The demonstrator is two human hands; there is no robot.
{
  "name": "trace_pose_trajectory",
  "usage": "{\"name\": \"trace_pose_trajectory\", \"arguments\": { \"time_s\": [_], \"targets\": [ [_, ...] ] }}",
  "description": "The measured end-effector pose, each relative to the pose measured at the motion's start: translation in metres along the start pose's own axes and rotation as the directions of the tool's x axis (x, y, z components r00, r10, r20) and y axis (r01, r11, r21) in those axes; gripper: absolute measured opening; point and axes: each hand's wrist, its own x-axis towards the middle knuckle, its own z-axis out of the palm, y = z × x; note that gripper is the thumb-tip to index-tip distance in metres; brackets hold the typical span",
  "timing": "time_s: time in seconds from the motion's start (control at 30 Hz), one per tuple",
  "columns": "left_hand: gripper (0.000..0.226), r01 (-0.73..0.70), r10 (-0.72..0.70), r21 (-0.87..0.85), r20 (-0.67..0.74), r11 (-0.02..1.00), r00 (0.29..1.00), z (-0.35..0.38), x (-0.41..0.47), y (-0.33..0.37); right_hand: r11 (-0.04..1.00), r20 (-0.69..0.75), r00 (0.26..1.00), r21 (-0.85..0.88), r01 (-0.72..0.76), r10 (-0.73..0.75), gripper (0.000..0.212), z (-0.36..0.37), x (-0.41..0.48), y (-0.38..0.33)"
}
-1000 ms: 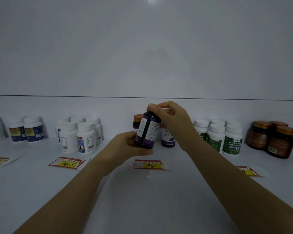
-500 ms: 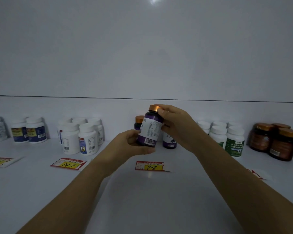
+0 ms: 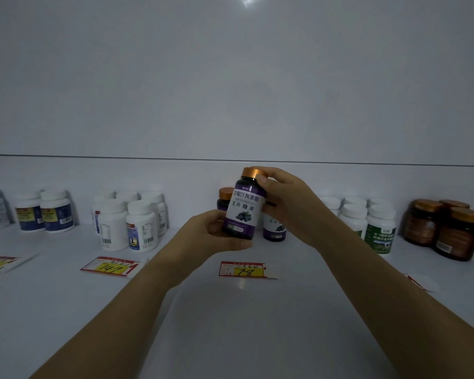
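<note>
The bottle (image 3: 244, 212), held upright above the shelf (image 3: 230, 324) just nearer than its row (image 3: 274, 228), is cupped underneath by the left hand (image 3: 211, 233) and pinched near the cap by the right hand (image 3: 288, 203), and should be set down level, label seemingly frontward.

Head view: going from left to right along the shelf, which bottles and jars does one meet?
Blue-labelled white bottles → white barcode bottles → held purple bottle → green-labelled white bottles → brown jars.
</note>
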Motion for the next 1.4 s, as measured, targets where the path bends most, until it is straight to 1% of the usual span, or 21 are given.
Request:
{"name": "trace_pose_trajectory", "arguments": {
  "time_s": [0.1, 0.17, 0.23, 0.33, 0.4, 0.5, 0.6, 0.73, 0.8, 0.87, 0.97, 1.07, 1.13, 1.2, 1.27, 1.3, 1.33, 1.4],
  "targets": [
    [0.042, -0.009, 0.011, 0.035, -0.069, 0.999, 0.998, 0.001, 0.002, -0.002, 0.988, -0.008, 0.999, -0.151, 0.043, -0.045, 0.027, 0.004, -0.002, -0.002],
    [0.043, -0.016, 0.023, 0.073, -0.091, 0.997, 0.996, 0.002, 0.002, -0.003, 0.975, -0.029, 0.996, -0.208, 0.077, -0.085, 0.026, 0.003, -0.003, -0.003],
    [0.043, -0.014, 0.021, 0.077, -0.088, 0.997, 0.996, 0.002, 0.003, -0.002, 0.971, -0.046, 0.994, -0.222, 0.087, -0.099, 0.026, 0.002, -0.003, -0.003],
    [0.042, -0.002, 0.004, 0.057, -0.034, 0.998, 0.999, 0.000, 0.001, -0.001, 0.977, -0.060, 0.994, -0.199, 0.077, -0.091, 0.031, -0.001, -0.003, -0.002],
    [0.041, -0.004, 0.005, 0.056, -0.019, 0.998, 1.000, 0.000, 0.001, -0.001, 0.976, -0.051, 0.995, -0.203, 0.077, -0.090, 0.029, 0.000, -0.003, -0.001],
    [0.040, -0.012, 0.013, 0.046, -0.028, 0.999, 1.000, 0.000, 0.002, -0.002, 0.974, -0.040, 0.994, -0.210, 0.088, -0.099, 0.029, 0.001, -0.004, -0.001],
    [0.044, -0.030, 0.032, 0.066, -0.039, 0.997, 0.999, -0.001, 0.003, -0.004, 0.965, -0.015, 0.993, -0.237, 0.111, -0.118, 0.032, 0.002, -0.005, -0.003],
    [0.048, -0.076, 0.084, 0.091, -0.085, 0.993, 0.993, -0.003, 0.006, -0.009, 0.931, 0.055, 0.983, -0.315, 0.183, -0.174, 0.045, 0.008, -0.007, -0.005],
    [0.052, -0.108, 0.123, 0.111, -0.135, 0.988, 0.983, -0.006, 0.008, -0.011, 0.901, 0.108, 0.968, -0.353, 0.251, -0.227, 0.052, 0.014, -0.008, -0.007],
    [0.055, -0.175, 0.203, 0.148, -0.208, 0.973, 0.957, -0.010, 0.010, -0.013, 0.844, 0.185, 0.942, -0.420, 0.334, -0.280, 0.057, 0.021, -0.010, -0.006],
    [0.055, -0.270, 0.333, 0.232, -0.306, 0.935, 0.892, -0.016, 0.012, -0.015, 0.723, 0.283, 0.876, -0.494, 0.482, -0.391, 0.053, 0.031, -0.012, -0.002],
    [0.056, -0.290, 0.371, 0.264, -0.347, 0.920, 0.861, -0.019, 0.012, -0.016, 0.686, 0.301, 0.841, -0.487, 0.540, -0.449, 0.049, 0.034, -0.012, -0.001],
    [0.056, -0.276, 0.355, 0.267, -0.321, 0.923, 0.878, -0.020, 0.013, -0.016, 0.688, 0.291, 0.848, -0.496, 0.530, -0.443, 0.050, 0.033, -0.010, -0.001],
    [0.056, -0.241, 0.285, 0.192, -0.258, 0.952, 0.923, -0.019, 0.012, -0.013, 0.734, 0.245, 0.875, -0.477, 0.483, -0.417, 0.050, 0.029, -0.009, -0.002],
    [0.054, -0.175, 0.187, 0.082, -0.178, 0.981, 0.966, -0.017, 0.008, -0.007, 0.809, 0.151, 0.907, -0.411, 0.420, -0.394, 0.044, 0.024, -0.008, -0.005],
    [0.051, -0.141, 0.147, 0.059, -0.132, 0.988, 0.980, -0.016, 0.006, -0.003, 0.847, 0.090, 0.923, -0.371, 0.380, -0.375, 0.038, 0.020, -0.008, -0.007],
    [0.045, -0.119, 0.122, 0.041, -0.080, 0.992, 0.989, -0.014, 0.004, 0.000, 0.887, 0.024, 0.941, -0.326, 0.328, -0.339, 0.032, 0.017, -0.008, -0.009],
    [0.038, -0.068, 0.069, -0.048, 0.019, 0.997, 0.997, -0.010, 0.001, 0.007, 0.949, -0.096, 0.971, -0.253, 0.190, -0.220, 0.023, 0.012, -0.007, -0.009]
  ]
}}
